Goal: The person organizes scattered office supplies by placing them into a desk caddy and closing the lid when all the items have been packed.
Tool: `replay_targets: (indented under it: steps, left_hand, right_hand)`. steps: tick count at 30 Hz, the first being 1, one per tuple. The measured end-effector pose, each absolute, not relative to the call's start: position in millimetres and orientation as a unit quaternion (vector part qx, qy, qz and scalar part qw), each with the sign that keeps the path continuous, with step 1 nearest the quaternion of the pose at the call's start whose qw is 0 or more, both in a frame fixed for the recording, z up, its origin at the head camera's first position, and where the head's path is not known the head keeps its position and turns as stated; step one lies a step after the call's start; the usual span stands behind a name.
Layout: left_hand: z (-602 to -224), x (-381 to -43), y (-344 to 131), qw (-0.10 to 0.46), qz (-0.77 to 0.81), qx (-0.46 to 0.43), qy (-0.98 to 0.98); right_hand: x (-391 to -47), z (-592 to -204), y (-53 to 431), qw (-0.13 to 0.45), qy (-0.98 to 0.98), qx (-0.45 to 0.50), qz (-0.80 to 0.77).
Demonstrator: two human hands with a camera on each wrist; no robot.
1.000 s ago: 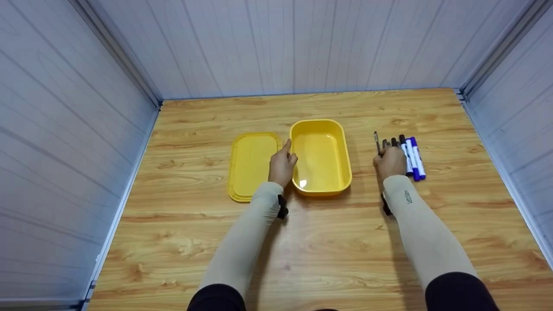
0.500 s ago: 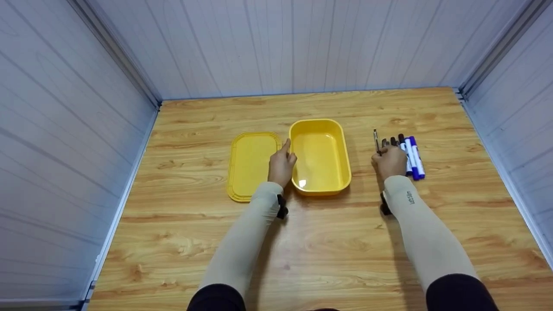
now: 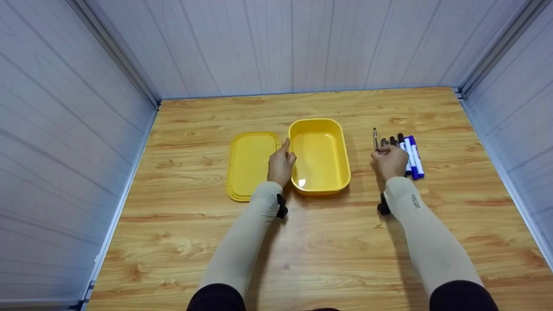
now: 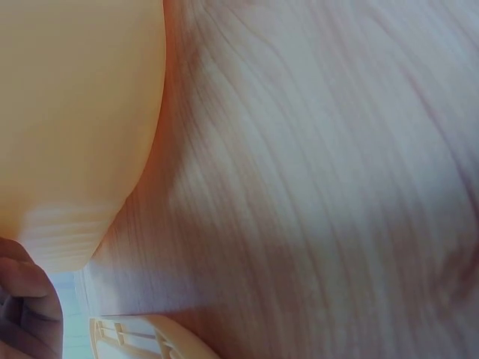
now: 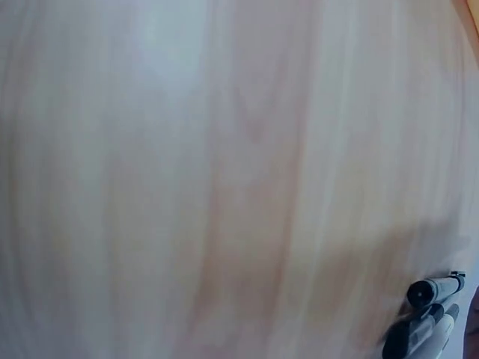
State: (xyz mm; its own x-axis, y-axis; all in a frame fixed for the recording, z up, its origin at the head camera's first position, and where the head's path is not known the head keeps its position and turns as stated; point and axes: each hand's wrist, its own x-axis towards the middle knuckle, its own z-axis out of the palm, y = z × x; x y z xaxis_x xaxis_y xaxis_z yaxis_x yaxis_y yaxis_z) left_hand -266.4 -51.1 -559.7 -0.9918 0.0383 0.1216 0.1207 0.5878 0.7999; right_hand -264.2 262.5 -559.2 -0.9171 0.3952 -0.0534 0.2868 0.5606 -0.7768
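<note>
My left hand [image 3: 281, 166] is at the near-left side of a yellow plastic box [image 3: 320, 162], index finger stretched along the outside wall and thumb at the rim. In the left wrist view, bent fingers [image 4: 34, 299] show at the end of the box wall [image 4: 75, 97]. Over on the right, my right hand [image 3: 391, 162] pinches a slim pen [image 3: 375, 138] with a clear barrel and dark end. Several markers [image 3: 414, 157] with black and purple caps lie side by side beneath and beside this hand. Dark pen ends [image 5: 421, 293] show in the right wrist view's lower corner.
A flat yellow lid [image 3: 252, 166] lies left of the box on the wooden table [image 3: 319, 250]. Pale panel walls [image 3: 268, 47] enclose the table at the back and both sides. Between the box and the pens runs a strip of bare wood.
The pen in my right hand has shifted slightly away from me, and the right wrist has turned a little. My left hand keeps its place at the box.
</note>
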Motion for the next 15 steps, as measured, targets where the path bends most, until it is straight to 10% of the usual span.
replay_targets:
  steps: [15]
  left_hand:
    - [-559, -267, -51, 0.034, -0.464, -0.031, -0.885]
  right_hand:
    - [-262, -555, 252, 0.087, -0.885, -0.176, 0.422]
